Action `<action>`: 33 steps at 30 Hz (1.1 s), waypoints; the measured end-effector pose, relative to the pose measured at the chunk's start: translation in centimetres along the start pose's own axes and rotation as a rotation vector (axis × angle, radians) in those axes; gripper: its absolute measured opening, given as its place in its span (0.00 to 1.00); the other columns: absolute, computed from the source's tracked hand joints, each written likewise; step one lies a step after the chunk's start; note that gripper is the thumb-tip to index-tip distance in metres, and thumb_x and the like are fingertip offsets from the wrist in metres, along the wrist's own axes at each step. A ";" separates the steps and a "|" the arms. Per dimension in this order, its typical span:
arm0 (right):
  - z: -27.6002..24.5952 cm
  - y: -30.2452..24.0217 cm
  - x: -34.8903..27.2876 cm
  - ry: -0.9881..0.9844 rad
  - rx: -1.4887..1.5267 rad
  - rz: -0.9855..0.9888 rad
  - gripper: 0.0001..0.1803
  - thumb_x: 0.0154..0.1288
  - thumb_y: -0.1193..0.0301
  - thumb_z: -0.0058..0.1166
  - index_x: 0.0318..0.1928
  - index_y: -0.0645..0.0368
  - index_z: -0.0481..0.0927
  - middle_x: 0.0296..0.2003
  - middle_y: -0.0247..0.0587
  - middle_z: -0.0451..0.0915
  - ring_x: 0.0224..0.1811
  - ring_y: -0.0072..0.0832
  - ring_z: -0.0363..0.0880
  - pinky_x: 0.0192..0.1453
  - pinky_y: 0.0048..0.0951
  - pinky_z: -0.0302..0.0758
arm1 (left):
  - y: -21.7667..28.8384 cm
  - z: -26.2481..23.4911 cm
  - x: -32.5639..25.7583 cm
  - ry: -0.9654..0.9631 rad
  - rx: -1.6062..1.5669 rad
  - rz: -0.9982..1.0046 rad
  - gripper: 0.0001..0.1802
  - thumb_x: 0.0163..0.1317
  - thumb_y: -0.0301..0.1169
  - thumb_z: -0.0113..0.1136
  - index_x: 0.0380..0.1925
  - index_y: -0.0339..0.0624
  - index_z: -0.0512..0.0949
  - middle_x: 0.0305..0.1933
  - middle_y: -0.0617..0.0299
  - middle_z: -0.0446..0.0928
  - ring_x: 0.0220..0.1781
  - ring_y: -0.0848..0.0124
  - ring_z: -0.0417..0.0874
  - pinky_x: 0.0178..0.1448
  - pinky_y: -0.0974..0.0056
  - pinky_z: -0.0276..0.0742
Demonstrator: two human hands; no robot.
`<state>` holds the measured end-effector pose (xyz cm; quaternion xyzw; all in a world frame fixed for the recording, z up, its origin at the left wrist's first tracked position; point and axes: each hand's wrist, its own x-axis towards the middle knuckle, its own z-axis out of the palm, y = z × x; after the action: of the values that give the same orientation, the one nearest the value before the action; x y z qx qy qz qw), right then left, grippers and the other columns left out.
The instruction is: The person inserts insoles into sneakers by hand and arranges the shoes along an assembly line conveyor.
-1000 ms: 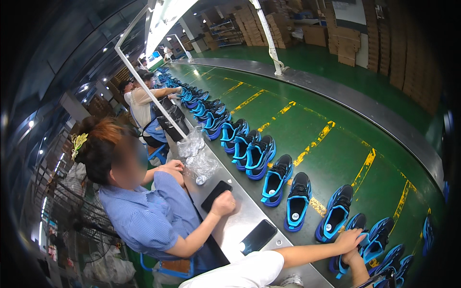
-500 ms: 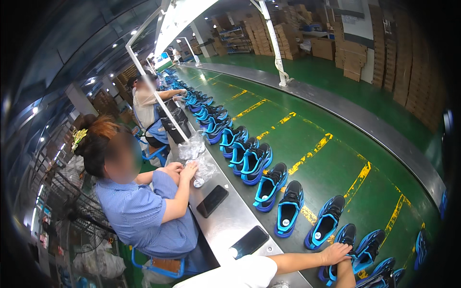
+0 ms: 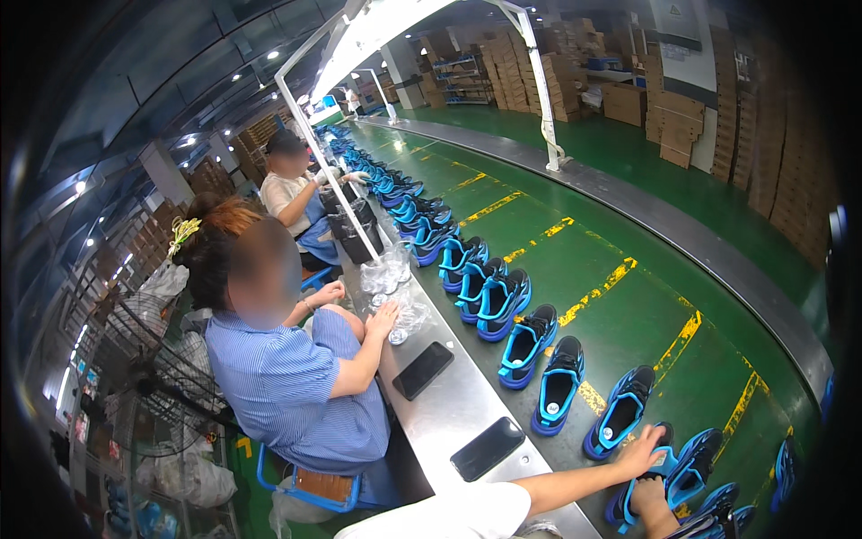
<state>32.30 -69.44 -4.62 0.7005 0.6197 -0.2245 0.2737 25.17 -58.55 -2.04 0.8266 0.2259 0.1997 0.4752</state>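
Observation:
A black-and-blue sneaker point(image 3: 620, 512) lies on the green belt at the lower right, partly covered by my hands. My left hand point(image 3: 639, 452) reaches over its upper end, fingers stretched and apart, with nothing gripped. Closer to me, my right hand point(image 3: 649, 495) has its fingers curled on the sneaker's blue-edged opening; the fingertips are hidden. Beside it on the right is another sneaker point(image 3: 695, 465) of the same kind. One more sneaker point(image 3: 621, 413) lies just left of my left hand, its opening toward me.
A long row of matching sneakers point(image 3: 558, 386) runs up the green belt point(image 3: 620, 314). Two phones point(image 3: 488, 448) and crumpled clear plastic point(image 3: 409, 314) lie on the metal ledge point(image 3: 431, 418) at left. A co-worker in a blue striped top point(image 3: 278, 377) sits beside it; another person sits farther along.
My left hand has opened and lifted slightly off the sneaker, apart from my right hand, which now shows curled on the shoe. The view has shifted; the near co-worker's hands have separated.

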 end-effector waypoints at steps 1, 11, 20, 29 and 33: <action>-0.3 -0.1 -0.6 -0.001 -0.001 0.000 0.19 0.52 0.66 0.40 0.44 0.60 0.72 0.48 0.43 0.70 0.51 0.32 0.68 0.57 0.39 0.55 | 0.6 -0.7 0.2 -0.044 0.102 0.086 0.18 0.54 0.33 0.47 0.44 0.40 0.62 0.45 0.50 0.64 0.37 0.52 0.73 0.40 0.57 0.69; -2.7 -2.9 -3.3 -0.231 0.531 0.128 0.45 0.54 0.39 0.22 0.58 0.67 0.51 0.53 0.55 0.63 0.61 0.40 0.52 0.64 0.48 0.26 | 0.5 0.5 0.2 -0.211 0.554 0.430 0.16 0.41 0.26 0.54 0.34 0.36 0.67 0.44 0.49 0.63 0.29 0.62 0.75 0.31 0.61 0.71; -3.7 -7.3 -10.4 0.626 0.734 0.330 0.29 0.49 0.59 0.51 0.46 0.69 0.67 0.55 0.60 0.58 0.58 0.48 0.55 0.62 0.48 0.42 | 0.4 1.6 0.0 -0.276 0.564 0.417 0.14 0.43 0.26 0.53 0.32 0.36 0.66 0.39 0.50 0.65 0.24 0.61 0.77 0.26 0.60 0.74; 0.5 -11.1 -12.2 0.813 1.092 0.533 0.14 0.54 0.65 0.51 0.40 0.58 0.76 0.52 0.55 0.63 0.43 0.47 0.72 0.46 0.34 0.69 | 2.8 -4.2 -2.7 -0.318 0.546 0.400 0.14 0.45 0.31 0.56 0.30 0.37 0.65 0.38 0.46 0.67 0.21 0.55 0.74 0.24 0.58 0.72; 2.6 -12.8 -13.0 0.888 1.127 0.583 0.15 0.51 0.66 0.54 0.39 0.58 0.77 0.49 0.55 0.67 0.41 0.47 0.73 0.43 0.35 0.71 | 3.4 -4.8 -5.4 -0.130 0.445 0.628 0.14 0.41 0.28 0.60 0.29 0.41 0.68 0.36 0.52 0.68 0.22 0.59 0.73 0.24 0.61 0.70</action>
<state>17.95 -79.80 0.57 0.8931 0.2542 -0.1230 -0.3502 18.72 -59.77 2.59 0.9493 -0.0309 0.2286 0.2135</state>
